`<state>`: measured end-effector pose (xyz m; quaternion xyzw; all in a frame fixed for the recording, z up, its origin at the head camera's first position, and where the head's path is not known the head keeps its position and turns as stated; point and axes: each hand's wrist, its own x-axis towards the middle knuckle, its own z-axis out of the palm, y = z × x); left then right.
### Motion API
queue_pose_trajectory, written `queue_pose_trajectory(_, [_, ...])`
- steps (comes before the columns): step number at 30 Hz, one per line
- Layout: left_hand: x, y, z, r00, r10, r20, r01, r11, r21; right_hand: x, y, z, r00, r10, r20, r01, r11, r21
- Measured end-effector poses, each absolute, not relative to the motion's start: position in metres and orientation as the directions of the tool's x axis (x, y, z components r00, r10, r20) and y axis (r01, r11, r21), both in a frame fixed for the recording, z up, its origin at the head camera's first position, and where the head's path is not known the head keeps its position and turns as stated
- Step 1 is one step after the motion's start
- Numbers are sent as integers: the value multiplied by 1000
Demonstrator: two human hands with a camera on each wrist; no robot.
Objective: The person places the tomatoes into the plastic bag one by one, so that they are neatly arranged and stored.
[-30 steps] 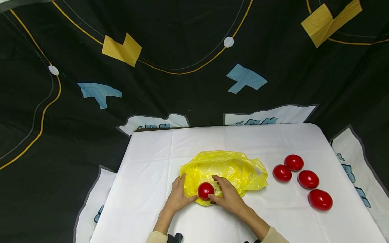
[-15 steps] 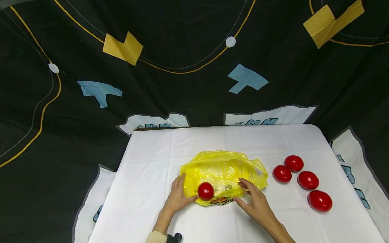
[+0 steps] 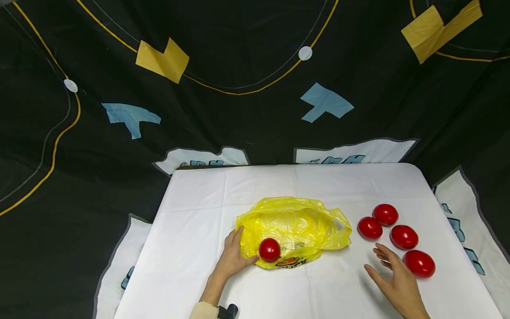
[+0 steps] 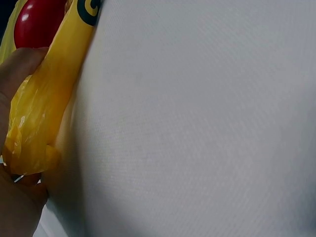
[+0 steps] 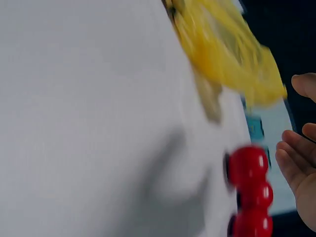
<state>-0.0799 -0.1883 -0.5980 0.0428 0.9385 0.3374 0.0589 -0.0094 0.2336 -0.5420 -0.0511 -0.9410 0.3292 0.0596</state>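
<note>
while the left hand (image 3: pixel 233 258) grips a crumpled yellow plastic bag (image 3: pixel 304 221) containing one glossy red ball (image 3: pixel 269 250), the empty, loosely spread right hand (image 3: pixel 398 283) might, by brushing, scatter four similar red balls (image 3: pixel 404 236) beside it.

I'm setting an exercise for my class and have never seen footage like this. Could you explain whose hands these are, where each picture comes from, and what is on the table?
There is no machine here: a person works with a bare left hand and right hand. The wide picture comes from a camera on the head, looking forward and down. The two close ones come from cameras on the wrists; the right one is blurred.

On the white table lies a yellow plastic bag, with one rounded red object, apparently inside it. Four more red objects sit to the right.

The left hand grips the edge of the bag. The right hand holds nothing and is near those four.
</note>
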Motion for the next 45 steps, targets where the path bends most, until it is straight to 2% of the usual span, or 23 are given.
queue_pose_trajectory(4, [-80, -188, -598, -989, 123, -86, 41, 770, 637, -4, 265, -541, -964, 266, -6, 217, 775, -594])
queue_pose_trajectory(8, [-80, -188, -598, -988, 123, -93, 36, 770, 637, 0, 292, -545, -908, 410, -87, 384, 731, -563])
queue_pose_trajectory(13, [-80, -188, -598, -988, 124, -90, 39, 773, 633, 1, 315, -554, -849, 510, -140, 496, 677, -543])
queue_pose_trajectory(45, [-80, -188, -599, -990, 118, -73, 48, 785, 618, -5, 336, -595, -772, 550, -320, 624, 557, -548])
